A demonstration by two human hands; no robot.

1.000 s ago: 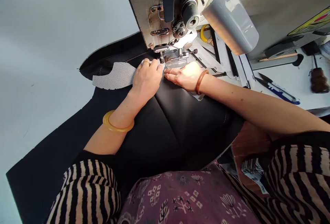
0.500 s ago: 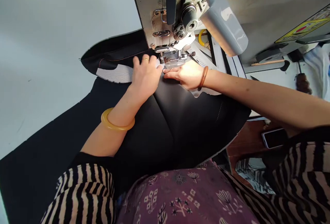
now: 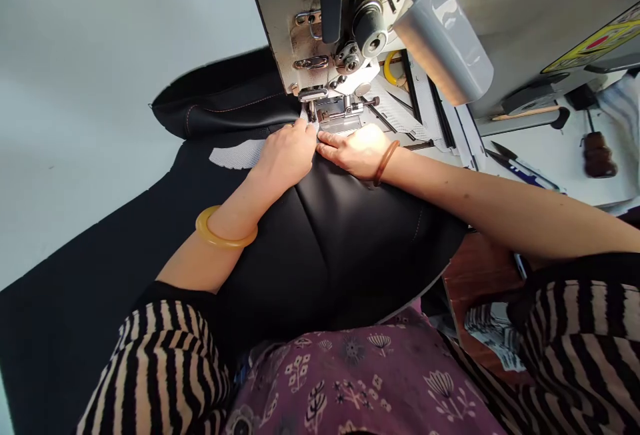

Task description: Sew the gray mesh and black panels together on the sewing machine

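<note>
A big piece of black leather (image 3: pixel 330 235) lies across the white table and my lap, running under the presser foot (image 3: pixel 320 113) of an industrial sewing machine (image 3: pixel 310 15). My left hand (image 3: pixel 285 155) rests on it just left of the foot, fingers together and pressing flat on the leather and on a grey perforated strip (image 3: pixel 237 155) that pokes out to the left. My right hand (image 3: pixel 353 148) lies flat on the leather right of the foot, fingertips touching the left hand's. Neither hand grips anything.
The machine's grey lamp (image 3: pixel 443 35) hangs over my right hand. Thread snips with a blue handle (image 3: pixel 520 167), a dark wooden-handled tool (image 3: pixel 595 155) and a yellow ring (image 3: pixel 387 68) lie on the table to the right. White tabletop (image 3: pixel 75 88) spreads to the left.
The leather has fed away under the foot and less of the grey strip shows. Both hands have stayed pressed beside the presser foot, the left one sliding slightly nearer me.
</note>
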